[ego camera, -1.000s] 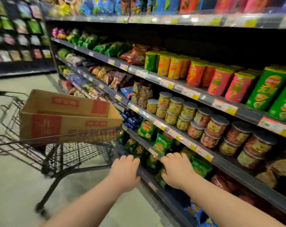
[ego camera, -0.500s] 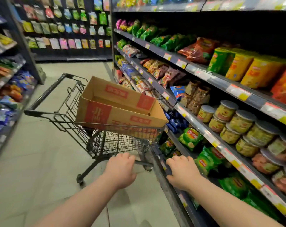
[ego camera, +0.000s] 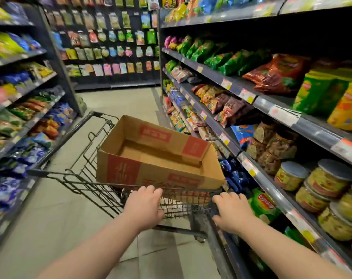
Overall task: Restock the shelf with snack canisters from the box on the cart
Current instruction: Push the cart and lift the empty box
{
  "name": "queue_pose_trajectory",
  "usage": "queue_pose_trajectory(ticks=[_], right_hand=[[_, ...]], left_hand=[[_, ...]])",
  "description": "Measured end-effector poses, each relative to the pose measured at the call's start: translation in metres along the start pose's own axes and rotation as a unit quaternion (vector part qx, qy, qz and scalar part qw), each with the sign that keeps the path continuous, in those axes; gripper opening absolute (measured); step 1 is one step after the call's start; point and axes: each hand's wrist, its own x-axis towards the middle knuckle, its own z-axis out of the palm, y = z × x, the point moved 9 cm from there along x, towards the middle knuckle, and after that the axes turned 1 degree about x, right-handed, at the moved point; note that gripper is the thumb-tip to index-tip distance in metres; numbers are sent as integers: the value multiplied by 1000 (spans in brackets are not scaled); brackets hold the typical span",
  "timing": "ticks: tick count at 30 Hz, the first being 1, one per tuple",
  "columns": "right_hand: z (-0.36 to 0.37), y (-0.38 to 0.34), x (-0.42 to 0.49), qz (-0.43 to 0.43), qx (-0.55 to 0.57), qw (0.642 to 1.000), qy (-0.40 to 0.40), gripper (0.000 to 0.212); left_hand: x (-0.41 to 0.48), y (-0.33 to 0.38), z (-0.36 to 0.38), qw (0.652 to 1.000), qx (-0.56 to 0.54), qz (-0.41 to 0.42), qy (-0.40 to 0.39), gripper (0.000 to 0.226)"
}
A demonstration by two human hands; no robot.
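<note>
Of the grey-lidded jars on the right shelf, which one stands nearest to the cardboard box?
The leftmost jar, at the row's left end; the other jars sit farther right, away from the cardboard box.

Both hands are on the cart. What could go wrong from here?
The box perches tilted atop the cart; a shove could tip it off. The cart's right corner sits close to the shelf edge and may snag. The box floor in view looks bare, so stock may have run out.

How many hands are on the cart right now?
2. The left hand grips the cart's near rim in front of the box; the right hand grips its right corner.
</note>
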Motion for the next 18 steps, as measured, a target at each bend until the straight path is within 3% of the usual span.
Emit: queue_pose_trajectory(ticks=[8,18], right_hand=[[-11,18,64,-7,-1,1000,-23,43],[-24,38,153,60,5,997,-41,47]], left_hand=[[51,-40,-8,999,-3,-49,10,60],[139,-141,-20,996,0,-77,34,61]])
